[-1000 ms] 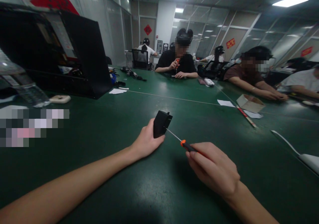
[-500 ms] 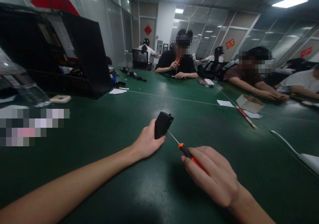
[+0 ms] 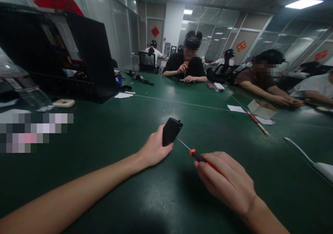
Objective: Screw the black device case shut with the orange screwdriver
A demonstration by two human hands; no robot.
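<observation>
Near the middle of the green table (image 3: 156, 199), my left hand (image 3: 155, 147) is closed round a small black box-like device (image 3: 171, 131), which is tilted, with a small knob at its top edge. My right hand (image 3: 226, 178), to the right and nearer to me, grips an orange and black screwdriver (image 3: 197, 156). The thin metal shaft points up and left, and its tip is at the right side of the device. Whether the tip sits in a screw is too small to tell.
At the left are a black open case (image 3: 104, 57), a plastic bottle (image 3: 33, 92) and a beige object (image 3: 63, 103). A cardboard box (image 3: 261, 109) and a red stick (image 3: 257, 123) lie right. People (image 3: 184, 66) sit across the table.
My right hand and the screwdriver have moved slightly to the right, with the shaft now at a flatter angle. The device in my left hand has hardly moved.
</observation>
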